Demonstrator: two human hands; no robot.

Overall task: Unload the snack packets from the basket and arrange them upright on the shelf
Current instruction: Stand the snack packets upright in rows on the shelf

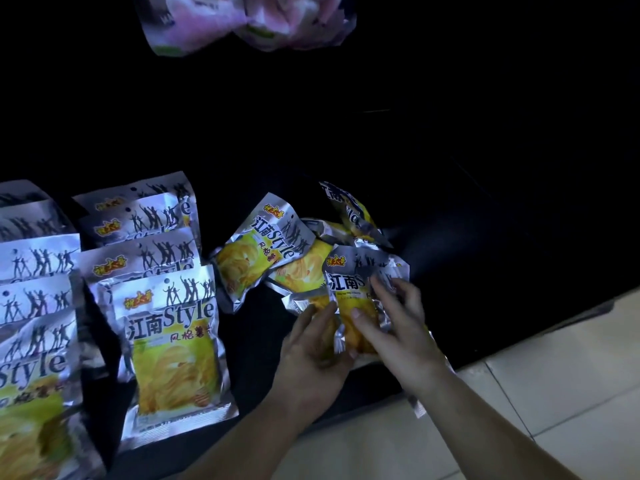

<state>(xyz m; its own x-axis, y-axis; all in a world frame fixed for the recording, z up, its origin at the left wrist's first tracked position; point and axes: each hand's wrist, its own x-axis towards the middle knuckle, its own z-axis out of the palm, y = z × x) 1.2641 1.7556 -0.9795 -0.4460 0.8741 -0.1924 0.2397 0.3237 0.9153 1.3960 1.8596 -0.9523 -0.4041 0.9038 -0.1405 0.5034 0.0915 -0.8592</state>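
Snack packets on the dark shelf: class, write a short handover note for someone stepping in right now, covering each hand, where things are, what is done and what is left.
Left hand: gripping the lower left of a packet at the shelf's front edge.
Right hand: fingers on the same packet's right side.
Done: two rows of packets stand upright on the left, the nearest at the front.
Left: a loose pile lies tumbled behind the hands and needs standing up.
The basket is out of view. Pink packets sit on the shelf above.
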